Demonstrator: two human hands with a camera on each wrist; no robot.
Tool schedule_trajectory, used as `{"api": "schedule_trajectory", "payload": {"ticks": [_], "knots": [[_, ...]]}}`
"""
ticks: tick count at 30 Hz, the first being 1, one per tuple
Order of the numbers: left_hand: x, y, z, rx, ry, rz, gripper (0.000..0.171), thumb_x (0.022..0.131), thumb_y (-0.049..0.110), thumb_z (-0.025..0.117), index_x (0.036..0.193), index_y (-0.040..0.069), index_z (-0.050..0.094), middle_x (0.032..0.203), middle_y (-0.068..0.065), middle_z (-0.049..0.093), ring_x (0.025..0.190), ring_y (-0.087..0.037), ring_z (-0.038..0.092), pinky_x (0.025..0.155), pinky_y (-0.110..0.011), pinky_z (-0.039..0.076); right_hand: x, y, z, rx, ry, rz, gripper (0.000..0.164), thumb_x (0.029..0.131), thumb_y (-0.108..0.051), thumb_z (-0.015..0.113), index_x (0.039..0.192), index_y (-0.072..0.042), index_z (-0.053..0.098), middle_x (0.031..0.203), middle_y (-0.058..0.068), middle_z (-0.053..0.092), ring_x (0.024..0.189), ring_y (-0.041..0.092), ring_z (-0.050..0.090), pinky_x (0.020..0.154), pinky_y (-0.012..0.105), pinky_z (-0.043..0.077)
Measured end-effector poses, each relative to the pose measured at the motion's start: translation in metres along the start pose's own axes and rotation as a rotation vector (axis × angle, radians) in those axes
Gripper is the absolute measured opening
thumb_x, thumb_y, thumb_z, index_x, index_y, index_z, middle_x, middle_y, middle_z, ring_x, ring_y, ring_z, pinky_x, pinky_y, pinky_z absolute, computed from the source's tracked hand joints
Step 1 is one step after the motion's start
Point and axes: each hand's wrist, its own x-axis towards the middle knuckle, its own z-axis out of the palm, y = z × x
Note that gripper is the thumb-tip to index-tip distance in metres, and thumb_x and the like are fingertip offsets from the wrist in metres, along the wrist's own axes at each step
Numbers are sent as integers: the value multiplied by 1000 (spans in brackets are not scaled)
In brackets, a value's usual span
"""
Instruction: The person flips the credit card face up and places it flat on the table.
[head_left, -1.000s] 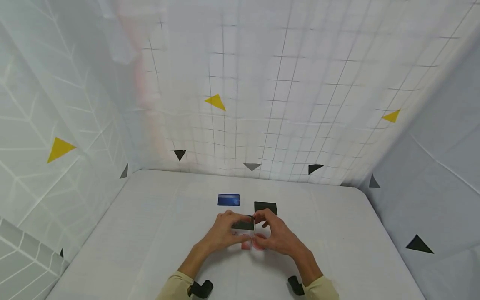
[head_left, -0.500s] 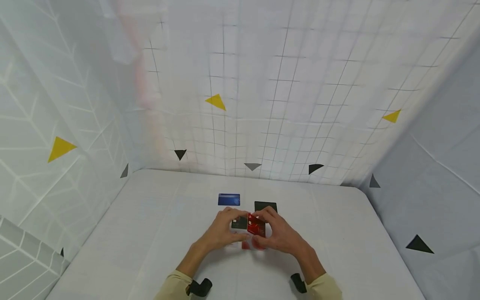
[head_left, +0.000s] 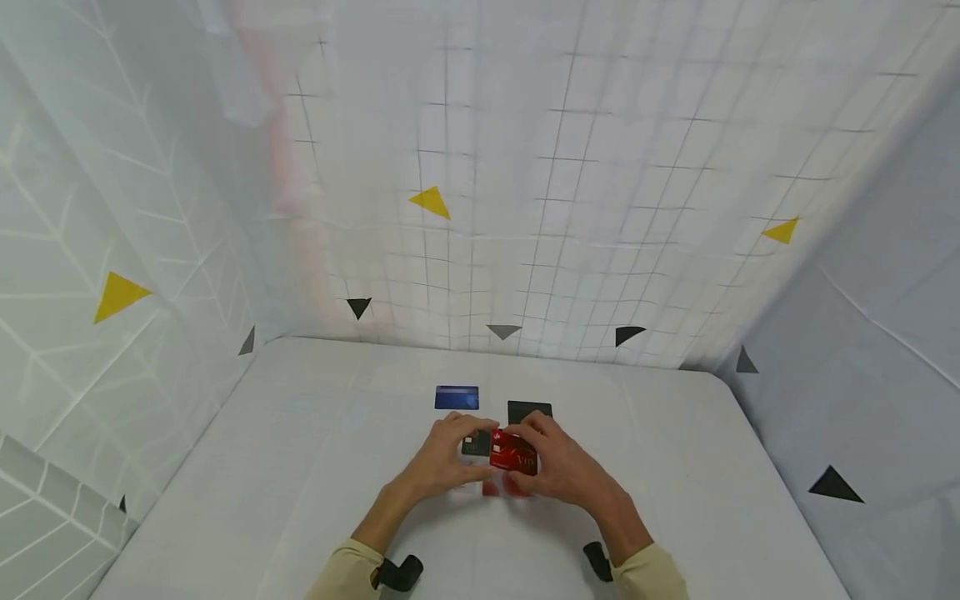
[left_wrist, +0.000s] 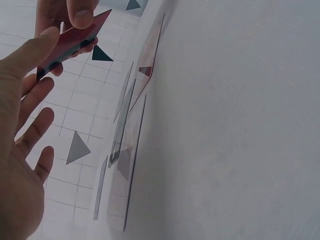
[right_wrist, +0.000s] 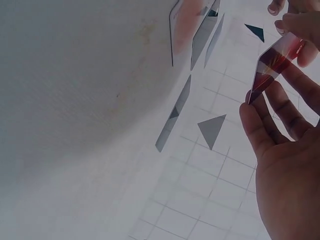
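Note:
A red bank card (head_left: pixel 513 452) with a chip and the letters VIP is held up above the table between both hands. My left hand (head_left: pixel 442 457) pinches its left end; in the left wrist view the thumb lies on the red card (left_wrist: pixel 75 40) and the other fingers spread below. On the opposite end, my right hand (head_left: pixel 561 468) pinches the same card, seen edge-on and glossy as a red card (right_wrist: pixel 275 62) in the right wrist view. Behind it lies a dark green card (head_left: pixel 474 444), partly hidden. Below, a pale card with red areas (head_left: pixel 491 488) is partly covered.
Farther back on the white table (head_left: pixel 337 433) lie a blue card (head_left: pixel 457 397) and a black card (head_left: pixel 529 410), the latter partly behind my right fingers. White curtains with triangle marks surround the table. Black wrist mounts (head_left: pixel 401 573) sit at both cuffs.
The red card, edge-on a second ago, has turned so its front with chip and VIP faces the head camera. Both hands have stayed nearly in place.

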Motion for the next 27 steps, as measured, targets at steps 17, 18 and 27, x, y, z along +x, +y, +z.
{"api": "schedule_trajectory", "payload": {"ticks": [17,18,27], "knots": [[2,2,0,47,14,3,66,80,39,85,139,37,57,130,16,64,123,-9,48,104,-53,38,-2,-3,-3,-16,-12,34,60,82,-41,82,135,-27,58,123,-8,46,116,16,51,91,37,56],[2,2,0,54,17,4,66,80,39,85,139,37,57,130,16,64,123,-9,48,104,-53,38,-2,-3,-3,-17,-12,38,60,82,-41,82,135,-26,58,123,-7,47,116,15,51,90,37,56],[-1,2,1,94,33,2,65,79,40,86,138,34,59,129,14,64,119,-10,50,100,-51,40,-4,-1,-4,-7,-12,77,62,80,-38,85,134,-22,59,121,-5,50,113,16,51,91,40,55]]}}
